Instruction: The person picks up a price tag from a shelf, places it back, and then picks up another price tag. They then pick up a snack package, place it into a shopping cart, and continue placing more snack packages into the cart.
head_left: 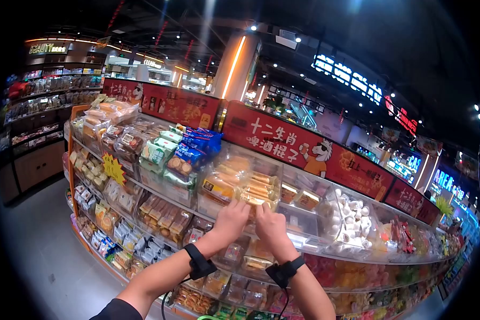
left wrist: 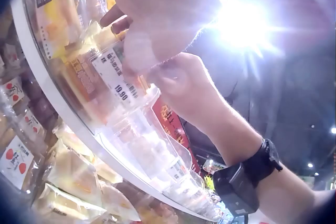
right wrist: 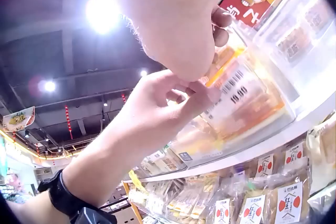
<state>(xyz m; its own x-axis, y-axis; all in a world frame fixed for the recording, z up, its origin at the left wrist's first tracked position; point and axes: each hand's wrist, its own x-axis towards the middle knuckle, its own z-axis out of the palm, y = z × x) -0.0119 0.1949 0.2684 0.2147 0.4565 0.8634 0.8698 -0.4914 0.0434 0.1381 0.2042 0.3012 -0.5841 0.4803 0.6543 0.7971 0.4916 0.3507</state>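
Packet of pastry sticks: held up at the centre of the head view, above the front of the shelf point(head_left: 314, 246); its lower edge is pinched from both sides.
Left hand point(head_left: 233, 220): fingers curled, the packet point(head_left: 260, 188) gripped at its lower left.
Right hand point(head_left: 271, 228): closed on the lower right of the same packet, just beside the left; the exact thumb placement cannot be told.
Wrapper: could be split, it is judged, if the two grips were pulled apart.
Grip: the packet could be dropped or tipped, since it is held only along the bottom edge.
Price card point(left wrist: 107, 69): marked 19.90, close to the hands; could be knocked askew by a knuckle.
Clear bin, centre: filled with yellow-labelled pastry packets point(head_left: 217, 188); these could be dislodged if brushed.
Bin right of the hands: low brown packets point(head_left: 308, 199) are contained.
Bin further right: heaped with white round pieces point(head_left: 352, 218).
Upper left of centre: blue packets point(head_left: 189, 154) and green packets point(head_left: 157, 152) are stacked high, so a slide could be caused by a bump.
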